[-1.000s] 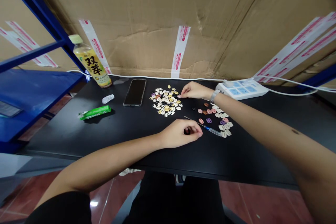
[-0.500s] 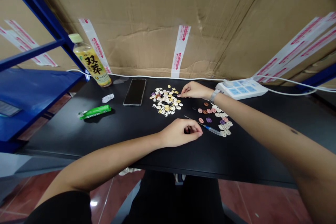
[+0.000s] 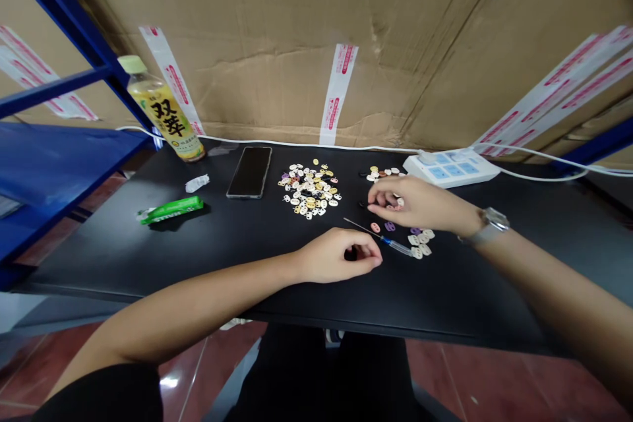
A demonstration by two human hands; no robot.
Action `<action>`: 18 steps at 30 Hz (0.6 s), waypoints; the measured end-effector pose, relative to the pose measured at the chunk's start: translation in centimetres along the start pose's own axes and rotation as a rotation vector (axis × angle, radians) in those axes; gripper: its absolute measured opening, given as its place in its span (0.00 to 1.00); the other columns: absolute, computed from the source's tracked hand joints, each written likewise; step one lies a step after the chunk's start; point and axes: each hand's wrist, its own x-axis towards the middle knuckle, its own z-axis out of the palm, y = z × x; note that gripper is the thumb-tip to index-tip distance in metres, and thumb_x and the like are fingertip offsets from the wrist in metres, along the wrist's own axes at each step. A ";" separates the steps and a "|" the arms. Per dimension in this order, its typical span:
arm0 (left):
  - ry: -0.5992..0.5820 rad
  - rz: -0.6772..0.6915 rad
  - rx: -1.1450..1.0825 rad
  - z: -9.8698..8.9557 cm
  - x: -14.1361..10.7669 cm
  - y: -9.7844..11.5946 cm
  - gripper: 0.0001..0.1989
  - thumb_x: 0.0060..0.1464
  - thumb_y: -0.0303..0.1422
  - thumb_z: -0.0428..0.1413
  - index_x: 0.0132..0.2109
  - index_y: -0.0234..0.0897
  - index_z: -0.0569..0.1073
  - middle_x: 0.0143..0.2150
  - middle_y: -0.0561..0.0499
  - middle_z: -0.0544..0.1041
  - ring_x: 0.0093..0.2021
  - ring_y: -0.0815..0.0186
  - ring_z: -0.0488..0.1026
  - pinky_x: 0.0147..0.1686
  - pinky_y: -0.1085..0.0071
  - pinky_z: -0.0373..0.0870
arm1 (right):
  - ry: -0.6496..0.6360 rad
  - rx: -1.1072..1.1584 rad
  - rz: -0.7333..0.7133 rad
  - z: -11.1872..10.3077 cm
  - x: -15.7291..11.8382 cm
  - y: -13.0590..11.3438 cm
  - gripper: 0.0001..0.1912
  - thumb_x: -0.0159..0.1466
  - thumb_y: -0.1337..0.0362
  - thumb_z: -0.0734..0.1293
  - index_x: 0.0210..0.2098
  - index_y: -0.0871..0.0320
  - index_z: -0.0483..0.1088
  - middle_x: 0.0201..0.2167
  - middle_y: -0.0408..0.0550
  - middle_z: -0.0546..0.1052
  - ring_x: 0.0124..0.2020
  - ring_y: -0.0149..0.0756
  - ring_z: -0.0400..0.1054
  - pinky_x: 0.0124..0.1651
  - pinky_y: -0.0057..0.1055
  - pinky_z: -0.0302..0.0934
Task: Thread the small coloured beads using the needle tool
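My left hand rests curled on the black table, fingers pinched narrow around something too small to make out. My right hand hovers loosely open over the pink and white pieces, just beyond the small screwdriver. I judge this a sorting step; picking one piece calls for a fine fingertip pinch. The main pile lies near the phone.

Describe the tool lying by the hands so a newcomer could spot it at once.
On the black table, look between the left hand and the right hand. There lies a slim screwdriver, the only long, thin thing among small oval pieces, with a blue-and-clear handle.
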 end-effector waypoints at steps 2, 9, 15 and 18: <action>-0.031 0.014 0.014 0.0 -0.1 0.1 0.08 0.60 0.33 0.56 0.40 0.33 0.77 0.35 0.49 0.80 0.36 0.69 0.74 0.37 0.73 0.64 | -0.019 -0.014 -0.014 0.4 -2.0 -0.2 0.12 0.64 0.57 0.65 0.41 0.57 0.75 0.30 0.46 0.75 0.29 0.35 0.68 0.35 0.33 0.61; -0.054 -0.010 0.046 -0.2 0.0 0.4 0.08 0.60 0.33 0.56 0.39 0.33 0.77 0.35 0.49 0.79 0.35 0.68 0.74 0.37 0.73 0.64 | -0.045 -0.016 0.000 1.5 -3.4 0.3 0.19 0.68 0.53 0.62 0.52 0.53 0.75 0.43 0.50 0.76 0.34 0.36 0.71 0.38 0.34 0.64; -0.045 -0.014 0.039 -0.1 0.0 0.4 0.08 0.59 0.33 0.56 0.39 0.33 0.77 0.35 0.49 0.80 0.36 0.68 0.74 0.37 0.73 0.65 | -0.136 0.032 -0.026 1.3 -2.2 0.9 0.15 0.66 0.55 0.64 0.46 0.51 0.78 0.42 0.48 0.76 0.32 0.34 0.70 0.36 0.33 0.62; -0.050 -0.012 0.033 -0.1 -0.1 0.5 0.07 0.59 0.32 0.56 0.39 0.33 0.77 0.35 0.49 0.79 0.36 0.68 0.74 0.38 0.72 0.66 | -0.147 0.061 -0.023 1.3 -1.9 1.1 0.13 0.65 0.55 0.65 0.42 0.53 0.78 0.38 0.49 0.75 0.31 0.34 0.68 0.36 0.33 0.61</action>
